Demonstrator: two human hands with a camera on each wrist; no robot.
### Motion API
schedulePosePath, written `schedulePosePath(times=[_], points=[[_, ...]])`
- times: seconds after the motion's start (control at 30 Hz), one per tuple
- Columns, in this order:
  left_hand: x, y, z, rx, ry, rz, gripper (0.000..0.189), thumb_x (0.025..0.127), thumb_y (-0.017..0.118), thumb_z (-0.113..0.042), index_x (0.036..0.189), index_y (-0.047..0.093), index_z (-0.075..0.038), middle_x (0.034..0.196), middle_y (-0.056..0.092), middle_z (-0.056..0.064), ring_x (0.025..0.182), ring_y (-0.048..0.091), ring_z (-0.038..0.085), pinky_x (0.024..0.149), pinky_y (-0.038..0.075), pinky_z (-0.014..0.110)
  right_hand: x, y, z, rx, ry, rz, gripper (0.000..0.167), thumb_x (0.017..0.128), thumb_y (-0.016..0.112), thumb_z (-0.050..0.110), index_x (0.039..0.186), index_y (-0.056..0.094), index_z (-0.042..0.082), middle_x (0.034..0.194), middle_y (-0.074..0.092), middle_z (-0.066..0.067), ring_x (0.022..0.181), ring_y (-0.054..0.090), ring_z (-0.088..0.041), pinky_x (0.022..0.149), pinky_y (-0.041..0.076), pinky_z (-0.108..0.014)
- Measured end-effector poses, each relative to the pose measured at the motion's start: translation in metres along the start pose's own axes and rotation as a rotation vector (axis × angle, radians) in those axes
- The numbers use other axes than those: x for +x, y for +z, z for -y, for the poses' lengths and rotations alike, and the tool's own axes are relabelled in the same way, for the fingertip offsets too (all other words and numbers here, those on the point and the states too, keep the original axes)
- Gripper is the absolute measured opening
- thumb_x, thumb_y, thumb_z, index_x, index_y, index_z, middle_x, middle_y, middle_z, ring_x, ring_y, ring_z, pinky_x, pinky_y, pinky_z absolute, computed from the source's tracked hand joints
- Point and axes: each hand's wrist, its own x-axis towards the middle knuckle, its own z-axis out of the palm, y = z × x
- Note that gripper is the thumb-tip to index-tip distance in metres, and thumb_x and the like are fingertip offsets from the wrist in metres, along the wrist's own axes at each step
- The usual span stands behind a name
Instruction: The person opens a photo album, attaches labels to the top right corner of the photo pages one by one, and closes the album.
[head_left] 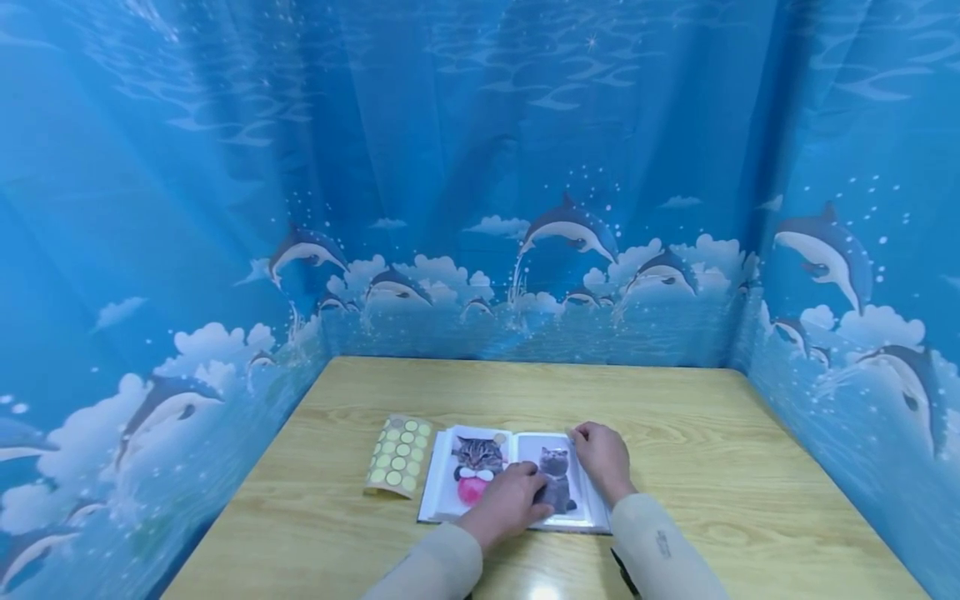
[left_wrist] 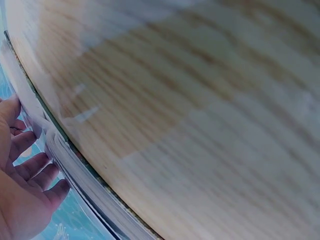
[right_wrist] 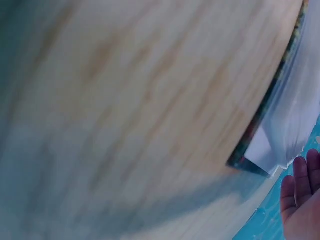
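A photo album [head_left: 442,492] lies open on the wooden table. Its left page carries a picture of a tabby cat [head_left: 480,454] and a small round sticker [head_left: 499,438] near the top. On the right page is a picture of a grey cat [head_left: 555,462]. My left hand [head_left: 506,502] rests on the right page's lower part, fingers spread, partly covering the picture. In the left wrist view those fingers [left_wrist: 35,165] lie against the pages. At the right page's upper right corner, my right hand [head_left: 602,458] pinches a small tan round sticker, mostly hidden by the fingertips.
Left of the album lies a slightly curled sheet of round yellow stickers [head_left: 399,457]. The wooden table [head_left: 697,442] extends around the album. Blue curtains [head_left: 465,183] printed with dolphins and clouds hang behind and along both sides.
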Motion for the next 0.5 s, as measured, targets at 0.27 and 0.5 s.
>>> schedulePosePath(times=[0.27,0.5], points=[[0.0007,0.0013,-0.0001,0.008,-0.008,0.012,0.052,0.091,0.068,-0.045,0.132,0.063,-0.013,0.135,0.057,0.010,0.122,0.055,0.024,0.103,0.046,0.036,0.0016,0.0059,0.0004,-0.086,-0.015,0.012,0.020,0.095,0.064,0.020,0.096,0.074,0.004,0.085,0.071,-0.007,0.077,0.065,-0.025,0.075,0.055,-0.046],[-0.0007,-0.0018,-0.0016,0.013,-0.005,0.014,0.052,0.091,0.069,-0.044,0.132,0.063,-0.014,0.135,0.057,0.010,0.123,0.054,0.024,0.103,0.047,0.036,0.0022,0.0101,0.0031,-0.150,-0.018,0.022,0.019,0.095,0.064,0.022,0.094,0.074,0.006,0.083,0.071,-0.005,0.074,0.064,-0.023,0.072,0.054,-0.045]])
